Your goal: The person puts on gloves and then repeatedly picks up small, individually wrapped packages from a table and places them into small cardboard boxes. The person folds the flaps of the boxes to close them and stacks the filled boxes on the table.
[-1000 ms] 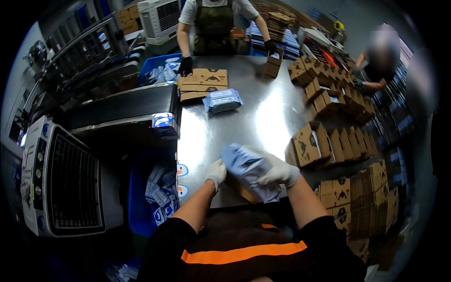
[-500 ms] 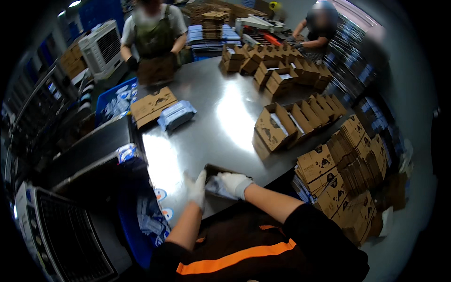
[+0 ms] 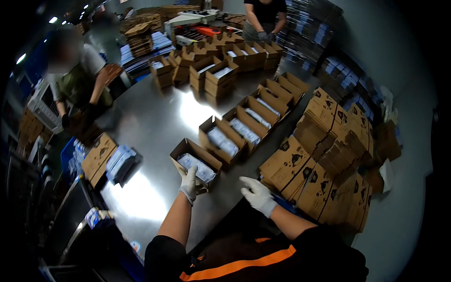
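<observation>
My left hand (image 3: 189, 182), in a white glove, grips the near end of an open brown cardboard box (image 3: 203, 154), thumb over its wall. A pale blue-and-white packet (image 3: 196, 165) lies inside that box. The box stands slightly tilted over the steel table, close to the first of a row of similar open boxes (image 3: 231, 131), several with packets in them. My right hand (image 3: 257, 193), gloved too, is empty with fingers apart. It hovers over the table's near edge, just left of the stacked flat cartons (image 3: 287, 160).
On the table's left lie a closed carton (image 3: 98, 157) and a blue packet (image 3: 121, 162). More open boxes (image 3: 218, 77) stand at the far side. One co-worker (image 3: 77, 80) is at the left, another (image 3: 265, 21) at the back. A dark conveyor (image 3: 70, 202) adjoins the left edge.
My view has turned to the right. The box has moved from the table's near edge toward the row of boxes in my left hand. My right hand has let go of the packet and moved right.
</observation>
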A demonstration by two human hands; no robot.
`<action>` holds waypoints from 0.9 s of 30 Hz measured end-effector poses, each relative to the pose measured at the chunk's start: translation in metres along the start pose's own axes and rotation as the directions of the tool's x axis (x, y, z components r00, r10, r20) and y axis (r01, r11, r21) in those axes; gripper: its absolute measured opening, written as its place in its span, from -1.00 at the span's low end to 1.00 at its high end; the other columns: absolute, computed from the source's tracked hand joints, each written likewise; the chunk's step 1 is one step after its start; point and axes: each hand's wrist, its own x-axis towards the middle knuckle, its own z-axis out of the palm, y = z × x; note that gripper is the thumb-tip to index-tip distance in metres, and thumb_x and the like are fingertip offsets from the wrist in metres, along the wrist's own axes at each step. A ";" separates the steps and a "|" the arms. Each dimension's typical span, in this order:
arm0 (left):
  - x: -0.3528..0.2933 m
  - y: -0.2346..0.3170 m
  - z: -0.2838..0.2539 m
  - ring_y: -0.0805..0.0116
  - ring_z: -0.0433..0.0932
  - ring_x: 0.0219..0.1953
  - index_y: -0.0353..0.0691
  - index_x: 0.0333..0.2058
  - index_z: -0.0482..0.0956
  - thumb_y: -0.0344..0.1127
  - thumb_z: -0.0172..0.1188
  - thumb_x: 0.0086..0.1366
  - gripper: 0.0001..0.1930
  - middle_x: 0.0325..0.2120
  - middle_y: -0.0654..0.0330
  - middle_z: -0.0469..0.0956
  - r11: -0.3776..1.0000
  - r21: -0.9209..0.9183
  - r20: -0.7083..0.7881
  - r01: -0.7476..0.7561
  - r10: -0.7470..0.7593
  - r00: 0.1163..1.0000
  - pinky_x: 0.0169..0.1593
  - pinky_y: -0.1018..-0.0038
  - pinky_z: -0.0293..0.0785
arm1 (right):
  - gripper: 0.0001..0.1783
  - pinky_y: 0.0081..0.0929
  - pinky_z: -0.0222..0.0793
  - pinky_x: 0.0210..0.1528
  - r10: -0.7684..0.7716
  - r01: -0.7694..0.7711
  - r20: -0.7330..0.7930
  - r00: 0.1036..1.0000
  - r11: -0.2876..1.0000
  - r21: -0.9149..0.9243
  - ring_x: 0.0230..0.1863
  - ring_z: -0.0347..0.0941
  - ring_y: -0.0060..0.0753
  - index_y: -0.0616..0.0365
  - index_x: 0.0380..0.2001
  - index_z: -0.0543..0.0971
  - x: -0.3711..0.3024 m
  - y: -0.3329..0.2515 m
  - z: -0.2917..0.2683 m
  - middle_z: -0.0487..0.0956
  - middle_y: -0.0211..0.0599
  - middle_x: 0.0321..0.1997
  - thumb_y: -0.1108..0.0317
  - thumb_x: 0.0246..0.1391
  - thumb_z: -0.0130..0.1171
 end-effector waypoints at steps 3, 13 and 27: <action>0.064 0.003 0.048 0.04 0.54 -0.50 0.00 0.28 -0.06 0.17 0.16 0.24 -0.19 -0.33 -0.08 0.51 0.976 0.218 0.128 0.022 -0.051 0.990 -0.52 0.07 0.51 | -0.45 -0.27 0.32 0.28 0.302 -0.299 -0.162 0.939 0.953 0.045 0.24 0.44 -0.03 0.24 0.23 0.44 -0.015 0.103 -0.065 0.51 0.03 0.21 0.24 0.21 0.15; 0.147 0.055 0.240 0.18 0.47 -0.57 -0.12 0.00 0.29 0.19 0.15 0.29 -0.44 -0.58 0.11 0.44 0.997 -0.029 0.272 0.066 -0.056 0.961 -0.61 0.34 0.28 | -0.36 -0.28 0.29 0.31 0.667 -0.692 -0.282 0.690 0.722 0.017 0.28 0.39 -0.07 0.23 0.28 0.38 -0.070 0.208 -0.146 0.40 0.02 0.32 0.20 0.18 0.20; 0.113 -0.117 0.305 -0.11 0.04 0.43 -0.21 0.26 0.37 0.24 0.09 0.28 -0.25 0.37 -0.16 0.14 0.035 0.794 0.585 -0.606 0.224 0.779 0.45 0.07 -0.06 | -0.25 -0.32 0.46 0.05 0.769 -0.788 -0.267 0.581 0.614 0.055 0.02 0.55 -0.21 0.36 0.34 0.25 -0.035 0.177 -0.150 0.56 -0.02 0.09 0.24 0.18 0.24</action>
